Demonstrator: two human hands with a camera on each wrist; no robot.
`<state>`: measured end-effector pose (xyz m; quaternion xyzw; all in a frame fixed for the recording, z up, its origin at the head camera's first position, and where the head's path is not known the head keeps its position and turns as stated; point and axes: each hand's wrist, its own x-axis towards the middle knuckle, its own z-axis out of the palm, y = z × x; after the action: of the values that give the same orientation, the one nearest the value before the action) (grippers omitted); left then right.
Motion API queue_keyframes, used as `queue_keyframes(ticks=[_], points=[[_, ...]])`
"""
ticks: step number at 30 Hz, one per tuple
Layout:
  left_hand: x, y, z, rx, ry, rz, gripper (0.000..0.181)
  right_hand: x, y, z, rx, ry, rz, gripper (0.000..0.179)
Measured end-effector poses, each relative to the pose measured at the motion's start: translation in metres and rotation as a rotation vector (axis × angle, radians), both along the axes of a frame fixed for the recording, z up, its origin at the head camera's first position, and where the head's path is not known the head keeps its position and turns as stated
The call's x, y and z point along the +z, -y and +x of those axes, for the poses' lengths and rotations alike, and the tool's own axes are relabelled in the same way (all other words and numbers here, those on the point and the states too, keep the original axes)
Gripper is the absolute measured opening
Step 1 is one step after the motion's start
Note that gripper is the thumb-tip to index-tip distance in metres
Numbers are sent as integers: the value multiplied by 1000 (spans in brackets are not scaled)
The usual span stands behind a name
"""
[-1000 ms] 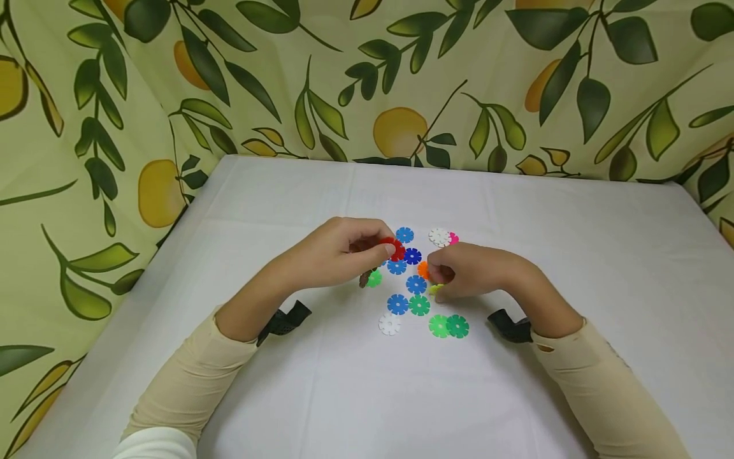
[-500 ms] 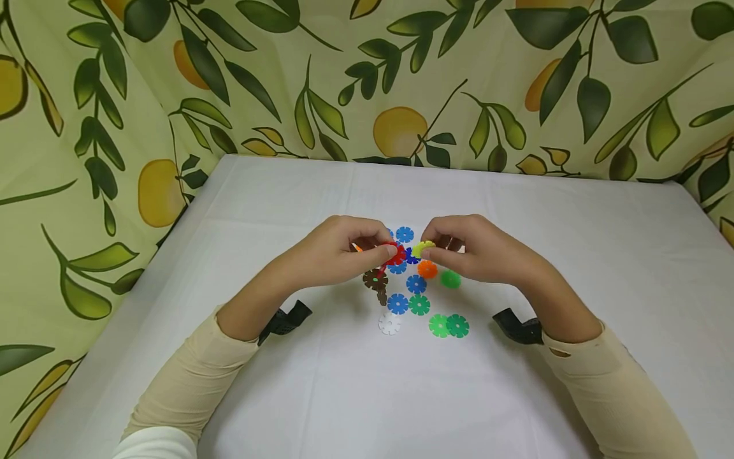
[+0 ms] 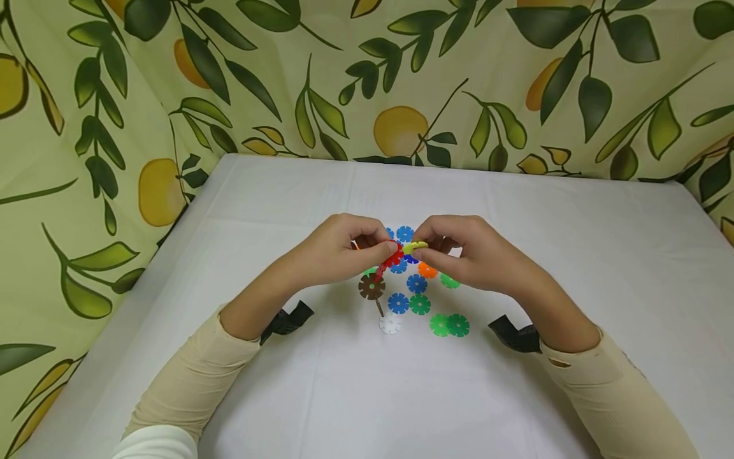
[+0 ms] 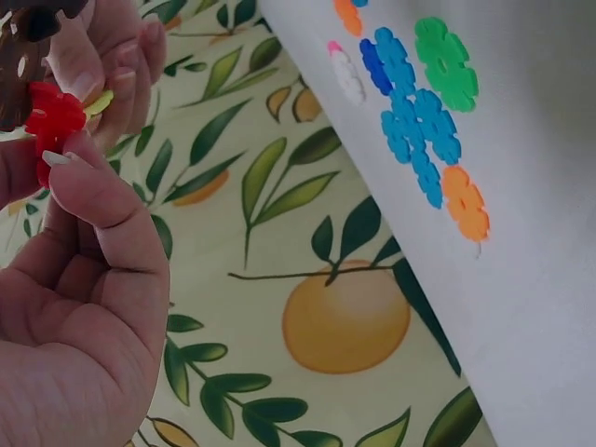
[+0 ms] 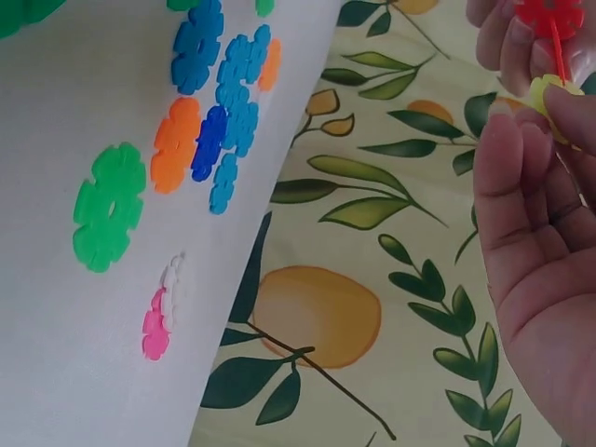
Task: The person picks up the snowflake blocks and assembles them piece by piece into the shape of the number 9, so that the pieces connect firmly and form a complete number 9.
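My left hand point(image 3: 350, 252) pinches a red notched disc point(image 3: 393, 255) between thumb and fingers. More red and brown discs hang below it, joined together, with a brown disc point(image 3: 371, 287) facing the head camera. My right hand point(image 3: 467, 252) holds a yellow notched disc point(image 3: 414, 247) by its edge. The yellow disc meets the red one in the head view, and in the right wrist view the yellow disc point(image 5: 556, 104) sits right at a red disc's edge. Both hands are raised over the loose discs. Part of the joined piece is hidden behind the left fingers.
Loose notched discs lie on the white tabletop point(image 3: 344, 395): several blue ones point(image 3: 417, 284), an orange one point(image 3: 427, 270), green ones point(image 3: 457, 325) and a white one point(image 3: 390, 324). A pink disc point(image 5: 155, 326) overlaps a white one. Behind the table hangs a leaf-and-fruit patterned cloth point(image 3: 321, 76).
My right hand has picked up the yellow disc from the table and brought it up and left against the red disc. The brown discs under my left hand have swung into view.
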<state>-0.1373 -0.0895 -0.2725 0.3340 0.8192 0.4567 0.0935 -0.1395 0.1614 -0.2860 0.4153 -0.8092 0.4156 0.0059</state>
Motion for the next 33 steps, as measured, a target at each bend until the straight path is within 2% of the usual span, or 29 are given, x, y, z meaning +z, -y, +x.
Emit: queue_keyframes(ticks=[8, 11, 15, 19, 30, 33], points=[[-2, 1, -1, -2, 27, 8, 17, -4, 4, -1, -15, -97, -59, 22], [-1, 1, 0, -5, 57, 23, 19, -4, 6, 1, -20, -131, -62, 22], [1, 1, 1, -24, 81, 30, 18, -2, 9, 6, -19, -256, -52, 26], [2, 1, 2, -37, 66, 34, 17, -1, 13, 11, -5, -373, -80, 28], [2, -1, 7, 53, 90, 39, 15, -6, 19, 13, -51, -420, -122, 26], [2, -1, 7, 51, 92, 31, 16, -8, 21, 13, -42, -433, -122, 26]])
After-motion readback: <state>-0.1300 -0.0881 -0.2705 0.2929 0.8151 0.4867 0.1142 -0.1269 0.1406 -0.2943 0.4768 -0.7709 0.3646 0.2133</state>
